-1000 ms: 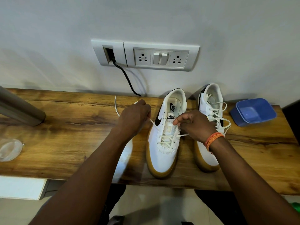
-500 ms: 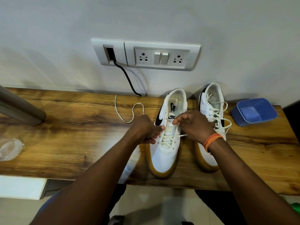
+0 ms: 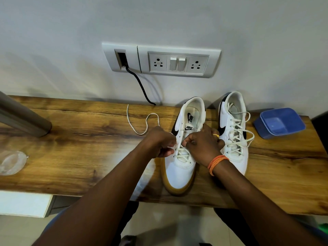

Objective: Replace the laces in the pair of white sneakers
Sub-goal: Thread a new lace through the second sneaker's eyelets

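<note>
Two white sneakers with black swooshes and tan soles stand toe-forward on the wooden shelf (image 3: 88,139). The left sneaker (image 3: 181,171) has a cream lace (image 3: 142,128) crossed through its lower eyelets only; the lace's free end trails in a loop to the left on the wood. My left hand (image 3: 158,143) pinches that lace at the shoe's left eyelet row. My right hand (image 3: 202,146) pinches the lace over the tongue, fingertips close to the left hand's. The right sneaker (image 3: 234,132) is laced to the top with loose ends.
A blue plastic tub (image 3: 279,122) sits at the shelf's right end. A clear plastic lid (image 3: 11,162) lies at the far left, beside a grey metal tube (image 3: 21,116). A black cable (image 3: 142,87) drops from the wall socket panel (image 3: 177,62) behind the shoes.
My left hand came back from the left to the shoe's eyelets, letting the lace slacken into a loop on the wood. My right hand shifted slightly toward the left hand.
</note>
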Demonstrator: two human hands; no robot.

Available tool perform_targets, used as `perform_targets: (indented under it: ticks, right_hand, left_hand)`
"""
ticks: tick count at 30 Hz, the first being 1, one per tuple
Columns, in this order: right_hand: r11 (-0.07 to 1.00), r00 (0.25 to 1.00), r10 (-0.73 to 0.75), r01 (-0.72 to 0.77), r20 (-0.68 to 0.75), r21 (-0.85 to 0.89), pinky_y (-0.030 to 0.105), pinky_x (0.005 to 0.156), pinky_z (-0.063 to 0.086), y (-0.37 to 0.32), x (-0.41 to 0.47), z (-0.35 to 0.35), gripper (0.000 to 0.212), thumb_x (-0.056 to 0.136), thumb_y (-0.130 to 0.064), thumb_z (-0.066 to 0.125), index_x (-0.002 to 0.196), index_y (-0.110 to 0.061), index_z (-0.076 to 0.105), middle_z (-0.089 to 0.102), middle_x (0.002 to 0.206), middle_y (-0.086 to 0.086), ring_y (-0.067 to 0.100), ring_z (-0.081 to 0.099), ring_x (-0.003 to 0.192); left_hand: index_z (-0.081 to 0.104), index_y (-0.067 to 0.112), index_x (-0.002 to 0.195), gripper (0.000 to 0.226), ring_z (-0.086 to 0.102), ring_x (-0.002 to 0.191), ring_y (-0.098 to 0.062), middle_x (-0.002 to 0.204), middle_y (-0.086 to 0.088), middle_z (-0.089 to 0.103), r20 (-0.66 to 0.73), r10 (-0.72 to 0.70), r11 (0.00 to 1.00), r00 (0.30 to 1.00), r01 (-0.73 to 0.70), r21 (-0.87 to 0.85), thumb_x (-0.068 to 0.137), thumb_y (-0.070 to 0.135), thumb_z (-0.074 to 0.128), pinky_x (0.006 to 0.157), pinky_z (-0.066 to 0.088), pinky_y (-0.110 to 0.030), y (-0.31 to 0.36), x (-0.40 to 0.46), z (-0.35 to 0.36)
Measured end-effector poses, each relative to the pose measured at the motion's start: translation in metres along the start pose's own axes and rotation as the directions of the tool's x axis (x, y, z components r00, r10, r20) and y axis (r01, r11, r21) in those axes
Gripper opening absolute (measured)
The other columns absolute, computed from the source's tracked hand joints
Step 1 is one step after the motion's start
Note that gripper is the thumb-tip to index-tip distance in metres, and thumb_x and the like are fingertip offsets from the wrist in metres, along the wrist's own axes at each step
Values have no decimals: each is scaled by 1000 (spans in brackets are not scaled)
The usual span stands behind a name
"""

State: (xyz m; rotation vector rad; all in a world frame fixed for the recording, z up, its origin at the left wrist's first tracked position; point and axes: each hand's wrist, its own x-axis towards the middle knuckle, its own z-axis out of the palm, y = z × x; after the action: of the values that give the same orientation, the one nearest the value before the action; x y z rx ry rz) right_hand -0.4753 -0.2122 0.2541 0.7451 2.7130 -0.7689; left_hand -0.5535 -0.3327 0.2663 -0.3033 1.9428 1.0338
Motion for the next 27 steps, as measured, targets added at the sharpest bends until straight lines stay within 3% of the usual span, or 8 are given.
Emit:
perform_targets:
  ticks: [8, 15, 21, 27]
  right_hand:
    - [1000, 995, 14, -12, 95, -15, 57, 114, 14, -5, -1, -1, 17, 94, -35, 56, 95, -31, 73, 20, 150, 5, 33, 7, 143]
    - [998, 992, 19, -12, 126, -59, 59, 116, 7, -9, -2, -2, 19, 96, -37, 53, 101, -31, 71, 11, 156, 8, 34, 0, 146]
    - [997, 990, 41, -31, 135, -77, 60, 116, 4, -9, 0, 2, 19, 95, -38, 53, 103, -31, 68, 4, 159, 9, 35, -3, 148]
    - [996, 994, 45, -37, 101, -81, 61, 115, 6, -9, 1, 6, 20, 94, -36, 53, 103, -29, 70, 12, 156, 9, 36, 1, 147]
  left_hand:
    - [56, 14, 90, 16, 57, 57, -13, 66, -8, 58, 138, -9, 998, 990, 18, -64, 100, 4, 49, 44, 44, -20, -2, 0, -3]
    - [59, 15, 96, 14, 60, 57, -12, 70, -6, 61, 186, 15, 995, 982, 3, -96, 101, 6, 50, 50, 47, -23, -4, -2, -7]
    - [58, 9, 105, 7, 64, 63, -15, 80, -10, 63, 158, -19, 997, 987, 31, -73, 99, 11, 55, 50, 53, -25, -2, -3, -7]
    - [62, 2, 99, 27, 67, 59, -18, 82, -9, 65, 48, 32, 999, 998, -30, -43, 91, 27, 69, 41, 49, -21, -4, -4, -4]
